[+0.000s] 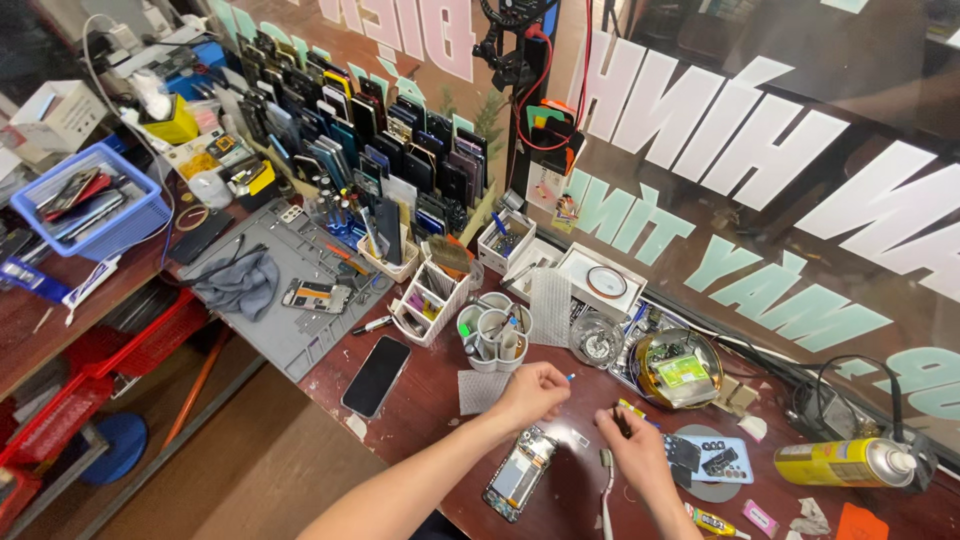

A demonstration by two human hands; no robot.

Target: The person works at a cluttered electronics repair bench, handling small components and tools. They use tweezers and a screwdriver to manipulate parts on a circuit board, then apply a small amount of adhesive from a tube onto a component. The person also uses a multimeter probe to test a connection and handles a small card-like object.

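An opened phone [520, 473] lies on the dark red table [430, 395] with its inner parts facing up. My left hand [532, 390] hovers just above its far end and pinches a small blue-tipped tool [568, 378] between the fingertips. To the right, my right hand [632, 445] grips a thin dark tool with a yellow part [630, 409], held next to a round pad [715, 462] carrying small black parts. Both hands are close together, a little apart from the phone.
A black phone [376, 375] lies face up at the left. A grey work mat [300, 300] holds a cloth and another opened phone. Tool holders [492, 338], a rack of phones [370, 140], a blue basket [95, 200] and a yellow spray can [838, 462] surround the spot.
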